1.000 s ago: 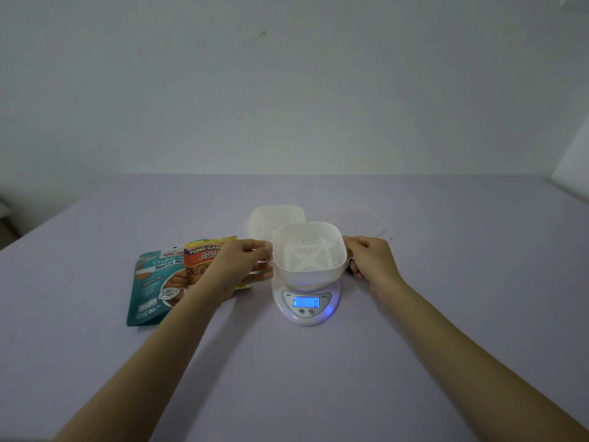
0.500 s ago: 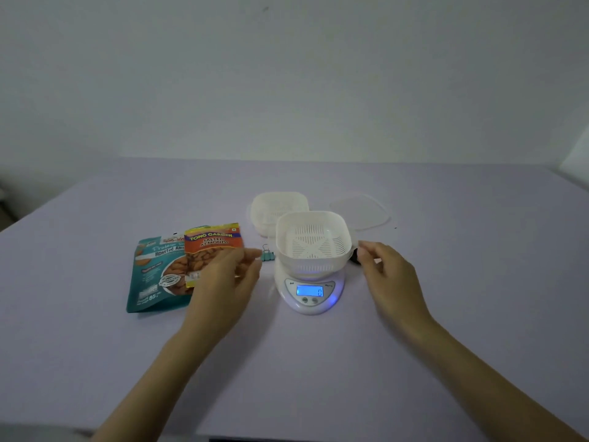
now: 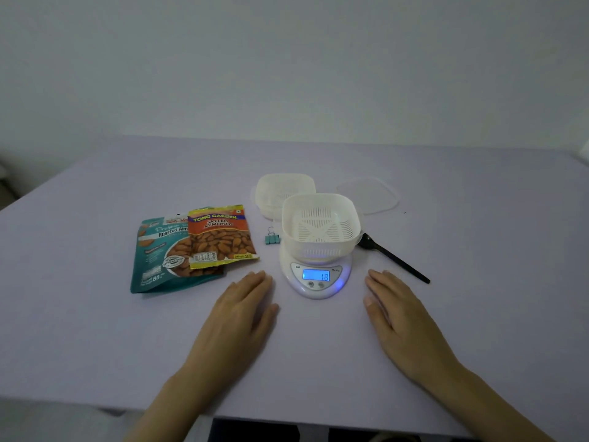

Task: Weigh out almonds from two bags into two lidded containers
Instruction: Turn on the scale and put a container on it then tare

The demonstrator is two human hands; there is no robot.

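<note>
Lying flat and palm down with the left hand [image 3: 242, 311], fingers straight and close together. Same with the right hand [image 3: 401, 320], thumb out a bit. Holding nothing, side by side, well apart.

The scale [image 3: 316, 275] and its white basket [image 3: 321, 224] block the table's [image 3: 95, 330] middle. Left, a binder clip [image 3: 272, 239] and two overlapping almond bags [image 3: 220, 237] narrow the way; right, a black spoon [image 3: 392, 258] lies slantwise. A container [image 3: 280, 189] and lid [image 3: 369, 194] stand just behind. Far table lies open.

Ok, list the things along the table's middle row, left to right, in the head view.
teal almond bag → orange almond bag → binder clip → scale → black spoon
</note>
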